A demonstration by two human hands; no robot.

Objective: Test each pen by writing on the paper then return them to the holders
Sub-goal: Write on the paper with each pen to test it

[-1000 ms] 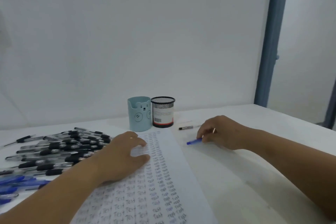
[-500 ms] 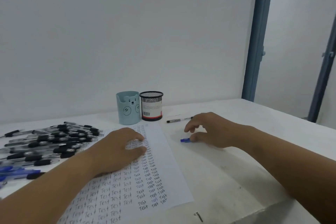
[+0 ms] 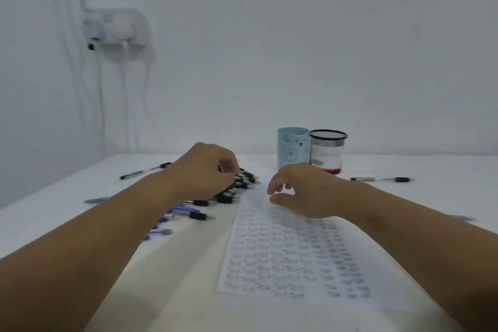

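Note:
The paper [image 3: 285,245], filled with rows of written test words, lies in the middle of the white table. A pile of black-gripped pens [image 3: 237,188] and blue pens [image 3: 175,213] lies to its left. My left hand [image 3: 207,170] is curled over the pile with its fingertips among the black pens; whether it grips one is hidden. My right hand [image 3: 304,191] hovers over the top of the paper with its fingers apart and holds nothing. A light blue bear holder [image 3: 292,148] and a black mesh holder [image 3: 327,151] stand behind the paper.
A black pen [image 3: 382,179] lies right of the holders, and a blue pen [image 3: 463,218] lies beside my right forearm. Another black pen [image 3: 142,171] lies far left. A wall socket with cables [image 3: 116,32] is on the left wall.
The view swung left. My left hand moved off the paper onto the pen pile. My right hand let go of the blue pen and moved left over the paper.

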